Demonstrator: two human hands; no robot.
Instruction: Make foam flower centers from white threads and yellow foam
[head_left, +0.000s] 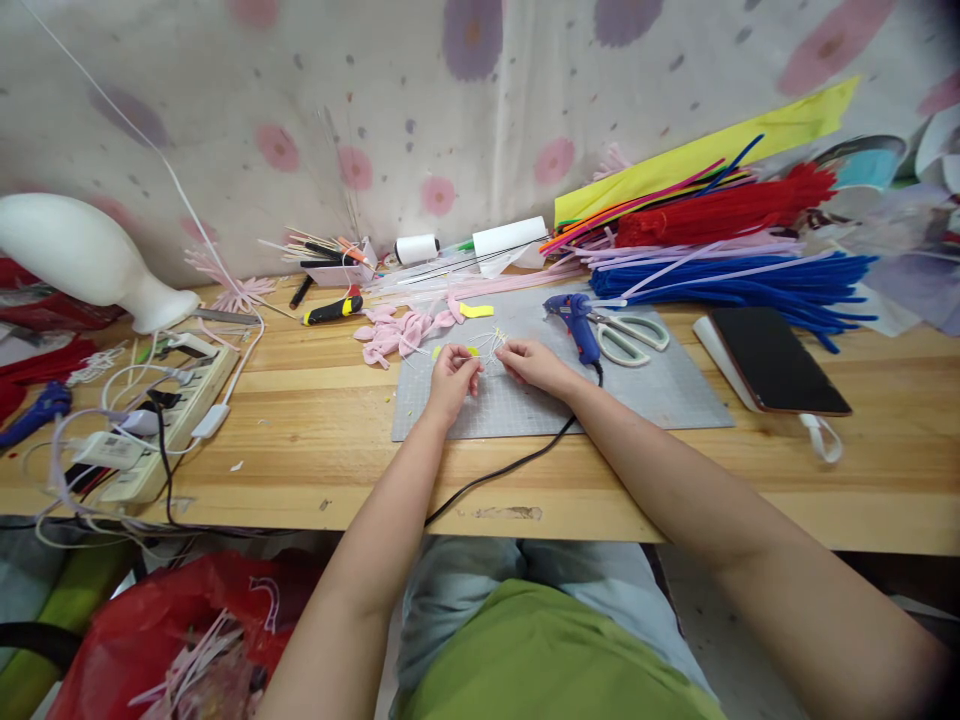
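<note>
White strands, thin (498, 341): one small loose cluster, held above the grey cutting mat (660, 398), near the middle of its left half. Right hand (534, 364): thumb and fingertips pinched on the cluster. Left hand (454, 382): fingers curled, tips drawn together just beside the strands; whether they grip one is too small to tell. Yellow-green piece (473, 351): just behind the left hand, partly covered by it.

Pink fuzzy pieces (397, 335): a heap at the mat's upper left edge, partly on the wooden table (315, 400). Yellow strip (477, 311): beside the heap. Blue glue gun (576, 325): on the mat beyond the right hand, its black cord (510, 467) passing beneath the right forearm. Scissors, pale-handled (609, 324): just beside the gun.

Yellow-and-black cutter (334, 310): on the wood, left of the heap. Thread spool, white (417, 249): lying on its side at the back. Fuzzy stems, blue (735, 285) and red (727, 210): bundled at the back right. Phone, dark-screened (780, 360): tilted, right of the mat. Power strip, cream (214, 375): at left, loaded with plugs. Plastic bag, red (135, 640): below the table edge, holding scraps.
</note>
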